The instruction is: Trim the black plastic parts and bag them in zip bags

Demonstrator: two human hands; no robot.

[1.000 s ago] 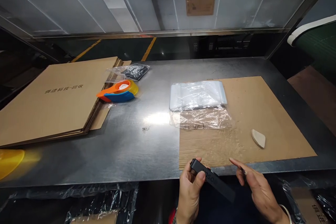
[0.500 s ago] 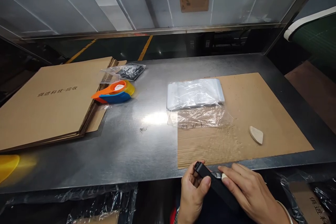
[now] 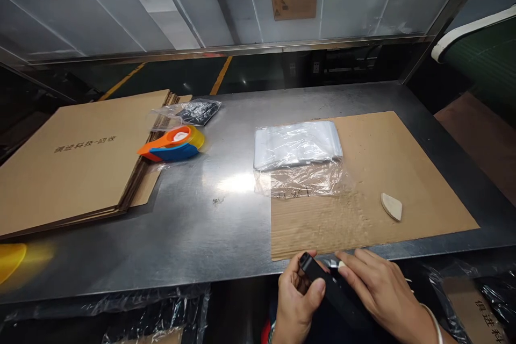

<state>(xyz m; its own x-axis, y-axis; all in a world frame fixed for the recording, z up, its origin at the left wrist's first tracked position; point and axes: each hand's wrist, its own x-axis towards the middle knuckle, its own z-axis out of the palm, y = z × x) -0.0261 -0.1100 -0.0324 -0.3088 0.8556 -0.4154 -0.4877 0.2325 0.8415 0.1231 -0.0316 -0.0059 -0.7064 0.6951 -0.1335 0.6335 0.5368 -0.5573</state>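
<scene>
Hand (image 3: pixel 297 301) around far-left-pointing black bar (image 3: pixel 328 287)

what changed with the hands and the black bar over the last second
The right hand, apart from the black bar a second ago, came in and now lies over it with its fingers on it. The left hand kept its grip on the bar's upper end, which sits slightly lower in view. The tape dispenser, clear bags and cardboard sheet kept their places on the table.
</scene>
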